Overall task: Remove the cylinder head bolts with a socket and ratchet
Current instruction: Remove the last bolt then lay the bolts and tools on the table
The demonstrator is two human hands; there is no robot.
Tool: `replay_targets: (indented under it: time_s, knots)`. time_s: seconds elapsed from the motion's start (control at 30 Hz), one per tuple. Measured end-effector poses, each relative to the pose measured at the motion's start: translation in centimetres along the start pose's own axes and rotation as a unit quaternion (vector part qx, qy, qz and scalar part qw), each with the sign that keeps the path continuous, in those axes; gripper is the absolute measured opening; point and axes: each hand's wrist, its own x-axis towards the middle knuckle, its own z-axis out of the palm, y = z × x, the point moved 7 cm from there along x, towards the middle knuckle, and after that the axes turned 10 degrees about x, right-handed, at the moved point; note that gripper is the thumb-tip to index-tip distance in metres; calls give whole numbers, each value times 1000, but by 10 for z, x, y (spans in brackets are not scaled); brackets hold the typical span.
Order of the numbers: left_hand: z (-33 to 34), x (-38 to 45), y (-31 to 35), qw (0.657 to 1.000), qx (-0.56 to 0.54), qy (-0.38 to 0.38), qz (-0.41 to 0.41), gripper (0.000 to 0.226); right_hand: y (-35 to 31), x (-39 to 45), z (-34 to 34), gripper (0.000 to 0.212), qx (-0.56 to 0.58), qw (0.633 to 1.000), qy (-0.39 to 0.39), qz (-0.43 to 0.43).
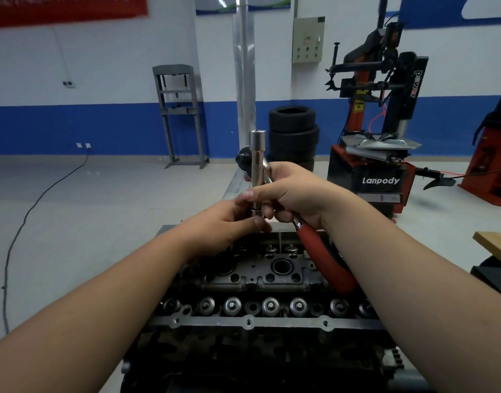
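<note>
Both hands are raised above the cylinder head [260,282], a dark metal block with a row of valve springs along its near side. My right hand [294,194] grips the ratchet just above its red handle [326,262], which slopes down to the right. A long silver socket [256,160] stands upright between the hands, its open end pointing up. My left hand [229,222] pinches the socket's lower end with thumb and fingertips. The ratchet's black head [243,160] shows just behind the socket. No loose bolt shows.
The engine stands on a stand in a workshop. Stacked tyres [293,131] and a steel pillar [245,80] are behind it. A red and black tyre changer [379,137] is at the right, a grey press frame [181,114] at the left, a cable [31,211] on the floor.
</note>
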Motion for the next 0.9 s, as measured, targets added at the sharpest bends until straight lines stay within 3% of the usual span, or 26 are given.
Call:
replay_targets:
  time_s: [0.2,0.4,0.5,0.63,0.73,0.9]
  knots:
    - [-2,7,2,998,28,64,8,10,6,-7,-4,19,117,993,4,9]
    - [1,11,5,987,76,139,-18,25,-4,-6,-16,11,168,982,67,-49]
    - [2,10,6,987,73,143,-21,28,-8,-6,-14,12,124,988,73,-64]
    - [1,4,6,987,83,135,9,19,-13,-7,4,19,72,995,16,-59]
    - [1,4,5,991,57,121,21,9,-9,-8,12,28,92,995,1,-43]
    - [-3,7,-4,990,-35,135,10,14,3,-7,-16,16,184,980,80,-14]
